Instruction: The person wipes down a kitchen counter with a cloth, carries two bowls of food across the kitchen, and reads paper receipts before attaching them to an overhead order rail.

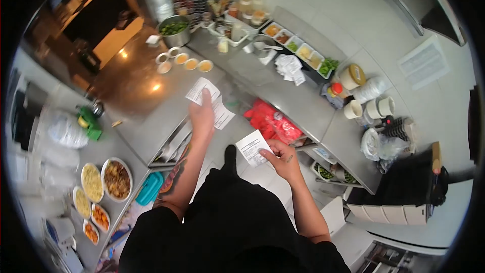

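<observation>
A long printed paper slip (222, 115) is pinched in my left hand (201, 116), which is raised over the floor gap near the steel counter's corner; the slip bends below the fingers. Lower and to the right, my right hand (281, 157) grips a second printed slip (250, 147) between thumb and fingers, its print facing up. The two slips are apart. Just beyond my right hand lie red plastic bags (273, 122) on a shelf under the counter.
Oval dishes of food (117, 180) stand on the left counter (132, 199), near a teal container (150, 188). Small sauce cups (191, 64) and a pot of greens (174, 28) are at the back. Crumpled paper (289, 69) lies before a garnish tray. White cups (353, 109) stand right.
</observation>
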